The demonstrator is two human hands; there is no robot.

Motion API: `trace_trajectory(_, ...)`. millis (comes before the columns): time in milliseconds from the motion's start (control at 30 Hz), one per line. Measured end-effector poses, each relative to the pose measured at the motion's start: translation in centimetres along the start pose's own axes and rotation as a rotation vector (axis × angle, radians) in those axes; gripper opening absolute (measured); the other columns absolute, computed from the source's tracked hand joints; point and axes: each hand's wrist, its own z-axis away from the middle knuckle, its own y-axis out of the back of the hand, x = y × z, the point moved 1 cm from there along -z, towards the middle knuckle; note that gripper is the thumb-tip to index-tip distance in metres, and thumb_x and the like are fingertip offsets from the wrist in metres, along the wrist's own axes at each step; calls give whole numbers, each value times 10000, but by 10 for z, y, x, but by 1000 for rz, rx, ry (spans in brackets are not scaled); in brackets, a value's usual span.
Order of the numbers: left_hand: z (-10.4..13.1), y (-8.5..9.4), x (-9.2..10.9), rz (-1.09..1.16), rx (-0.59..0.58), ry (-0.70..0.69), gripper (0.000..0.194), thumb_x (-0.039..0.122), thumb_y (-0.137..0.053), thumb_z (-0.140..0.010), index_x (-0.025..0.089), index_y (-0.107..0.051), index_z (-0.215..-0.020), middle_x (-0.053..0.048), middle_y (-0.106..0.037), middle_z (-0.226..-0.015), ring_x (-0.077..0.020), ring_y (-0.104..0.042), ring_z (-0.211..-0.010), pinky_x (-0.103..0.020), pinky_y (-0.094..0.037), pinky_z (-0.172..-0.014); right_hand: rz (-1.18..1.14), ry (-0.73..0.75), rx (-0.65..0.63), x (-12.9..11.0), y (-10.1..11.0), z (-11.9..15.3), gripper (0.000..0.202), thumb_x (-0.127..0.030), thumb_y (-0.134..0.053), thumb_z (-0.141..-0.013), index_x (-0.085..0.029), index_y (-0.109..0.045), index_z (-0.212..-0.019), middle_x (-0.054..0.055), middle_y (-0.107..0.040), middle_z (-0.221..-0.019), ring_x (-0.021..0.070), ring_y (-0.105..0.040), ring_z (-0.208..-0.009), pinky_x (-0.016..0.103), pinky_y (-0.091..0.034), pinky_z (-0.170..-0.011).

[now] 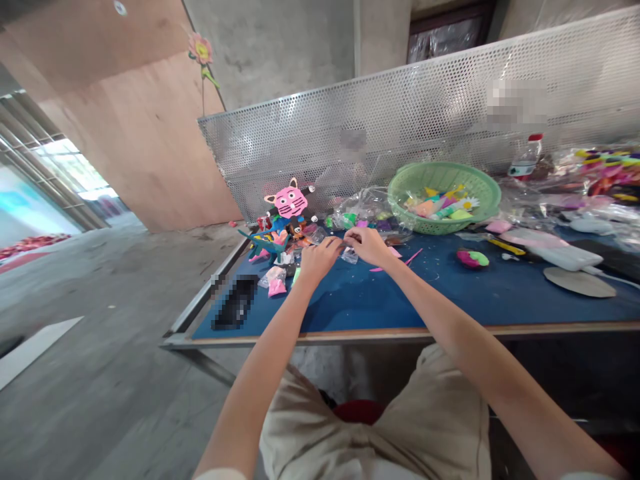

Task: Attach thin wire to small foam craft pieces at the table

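Observation:
Both my hands meet just above the blue tabletop (370, 303), close to its middle left. My left hand (321, 257) has its fingers bent and drawn together at the tips. Opposite it, the fingers of my right hand (369, 245) are pinched. Whatever lies between the fingertips is too small and hidden to name. A bit of clear plastic wrap (350, 255) shows just below them. Left of my hands stand a pink cat-faced figure (290, 203) and a teal figure (269, 244). A pink lump in clear wrap (277, 287) lies nearer to me.
A green basket (445, 227) holds colourful pieces at the back. Rightward are a pink and green lump (472, 259), a yellow cutter (506, 247), a grey oval (580, 282) and a bottle (525, 160). A perforated metal panel (310, 143) closes the table's rear.

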Motion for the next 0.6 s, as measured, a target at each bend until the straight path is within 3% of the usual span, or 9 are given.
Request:
trace_trajectory(200, -2, 10, 10, -46, -59, 6, 417, 417, -361, -1044, 289, -605, -1356, -115, -632, -1393, -266, -716, -1005, -336, -511, -742, 54, 26, 40, 3, 0, 0, 173, -133, -567, -888, -167, -736, -876, 63, -753, -804, 192, -676, -723, 288, -471, -709)
trace_trajectory(400, -6, 19, 34, -156, -253, 120, 381, 368, -445, -1018, 220, -540, -1356, -123, -725, -1119, -291, -724, -951, -347, -522, -762, 169, 0, -1, 6, -4, -1, 192, -116, -562, -917, -159, -741, -865, 80, -756, -848, 202, -688, -802, 270, -448, -750)
trace_trajectory(500, -7, 20, 44, -141, -243, 150, 350, 346, -461, -1014, 211, -547, -1326, -128, -728, -1092, -289, -724, -937, -351, -516, -767, 226, -62, 18, 12, -5, -3, 204, -96, -556, -910, -154, -750, -881, 94, -766, -882, 210, -690, -827, 272, -444, -761)
trace_trajectory(600, -7, 21, 39, -110, -152, 135, 309, 356, -410, -1038, 263, -606, -1258, -96, -737, -1065, -260, -716, -922, -355, -502, -778, 214, -108, 30, 19, -1, -5, 202, -92, -563, -899, -147, -757, -887, 90, -771, -861, 201, -685, -794, 269, -438, -746)
